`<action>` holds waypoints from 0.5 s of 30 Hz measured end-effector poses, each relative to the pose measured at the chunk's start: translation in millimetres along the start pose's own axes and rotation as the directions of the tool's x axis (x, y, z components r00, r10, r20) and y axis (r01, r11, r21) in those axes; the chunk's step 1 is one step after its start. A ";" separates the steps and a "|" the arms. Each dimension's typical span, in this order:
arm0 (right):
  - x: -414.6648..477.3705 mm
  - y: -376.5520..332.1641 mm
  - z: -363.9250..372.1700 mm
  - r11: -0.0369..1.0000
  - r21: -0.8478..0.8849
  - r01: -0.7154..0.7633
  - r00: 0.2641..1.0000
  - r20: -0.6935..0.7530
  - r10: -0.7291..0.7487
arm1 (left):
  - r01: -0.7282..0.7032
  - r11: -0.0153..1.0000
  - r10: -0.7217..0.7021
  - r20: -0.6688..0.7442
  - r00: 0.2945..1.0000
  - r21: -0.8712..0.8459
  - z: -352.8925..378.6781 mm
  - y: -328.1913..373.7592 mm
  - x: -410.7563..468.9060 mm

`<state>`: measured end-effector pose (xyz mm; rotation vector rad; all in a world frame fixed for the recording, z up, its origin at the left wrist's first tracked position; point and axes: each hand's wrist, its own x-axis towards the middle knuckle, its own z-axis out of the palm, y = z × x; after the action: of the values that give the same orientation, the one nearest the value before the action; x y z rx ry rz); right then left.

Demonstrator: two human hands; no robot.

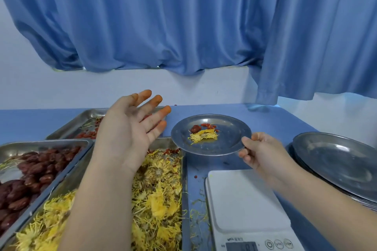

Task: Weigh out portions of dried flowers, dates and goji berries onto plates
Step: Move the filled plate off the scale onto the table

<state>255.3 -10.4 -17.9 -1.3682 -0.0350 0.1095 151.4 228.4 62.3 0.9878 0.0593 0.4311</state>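
My right hand (258, 151) grips the near right rim of a small steel plate (228, 144), held up over the blue table beyond the scale. On the plate lie a yellow dried flower (204, 135), one red date (195, 128) and a few goji berries (210, 125). My left hand (130, 128) hovers open, palm up, fingers spread, with orange finger cots on the tips, above the trays and just left of the plate. It holds nothing. A white kitchen scale (242, 201) sits bare at the near right.
Three steel trays fill the left: dried yellow flowers (159, 199), red dates (30, 173), goji berries (87, 134) at the back. A stack of larger steel plates (336, 161) stands at the right. Loose petals litter the table. Blue curtains (183, 16) hang behind.
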 end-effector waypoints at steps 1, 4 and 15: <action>12.8 2.2 10.7 1.000 0.009 -0.017 1.000 -0.015 0.017 | -0.013 0.998 0.011 -0.031 0.999 -0.054 -2.4 1.4 -0.2; 51.0 13.0 40.5 0.999 0.025 -0.041 0.998 -0.055 0.043 | -0.057 0.984 0.037 -0.118 0.992 -0.169 -10.6 5.3 0.8; 167.0 44.6 96.3 0.987 -0.072 -0.144 0.947 -0.298 0.116 | -0.016 0.946 -0.002 -0.056 0.998 -0.323 -29.7 9.5 9.3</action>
<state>410.3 108.8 -48.6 -1.4679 0.3035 0.0143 149.6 260.0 54.8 0.6518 0.0340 0.4585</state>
